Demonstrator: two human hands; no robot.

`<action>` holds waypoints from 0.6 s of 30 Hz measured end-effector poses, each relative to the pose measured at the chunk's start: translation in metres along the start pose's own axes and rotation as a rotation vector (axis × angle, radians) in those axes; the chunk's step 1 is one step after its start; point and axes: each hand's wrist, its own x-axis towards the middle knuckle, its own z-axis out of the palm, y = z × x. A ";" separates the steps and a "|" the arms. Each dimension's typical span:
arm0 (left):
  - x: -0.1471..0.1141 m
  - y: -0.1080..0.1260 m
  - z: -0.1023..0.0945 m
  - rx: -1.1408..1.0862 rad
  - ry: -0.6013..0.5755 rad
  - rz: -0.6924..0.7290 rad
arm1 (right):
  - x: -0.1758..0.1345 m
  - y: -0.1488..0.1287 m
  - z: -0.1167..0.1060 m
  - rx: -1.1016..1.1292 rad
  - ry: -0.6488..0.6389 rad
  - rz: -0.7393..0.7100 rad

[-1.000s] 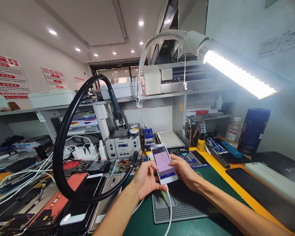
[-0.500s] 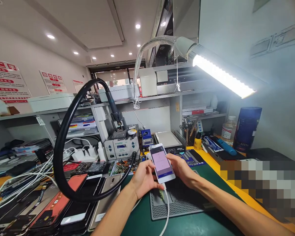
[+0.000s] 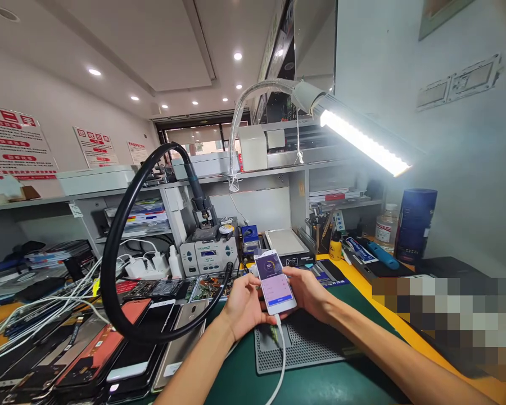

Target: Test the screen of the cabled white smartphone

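Note:
A white smartphone is held up over the bench, its lit screen showing a dark top with a round gauge and a blue bar low down. My left hand grips its left edge, fingers curled behind it and partly hidden. On the right edge my right hand is closed round the phone, its thumb by the screen's side. A white charging cable runs from the phone's bottom end toward the front of the bench. Beneath lies a grey perforated mat on a green work mat.
A hot-air station with a thick black hose looping left stands behind. Several phones and parts, among them a gold phone back, lie left. A bright lamp hangs above. At right are a yellow bottle and a blue canister.
The phone's screen has switched from a dimmed pinkish page to one with a round gauge on top. The view has shifted slightly; both hands keep their hold.

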 end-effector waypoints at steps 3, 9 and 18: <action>0.001 0.000 0.001 0.002 0.024 0.025 | 0.000 0.000 0.000 0.011 0.010 -0.013; 0.003 -0.001 0.000 0.054 -0.003 0.042 | 0.000 0.003 -0.002 -0.004 -0.002 -0.038; 0.006 -0.003 0.000 0.113 -0.045 0.078 | -0.002 0.001 0.001 -0.030 -0.059 -0.048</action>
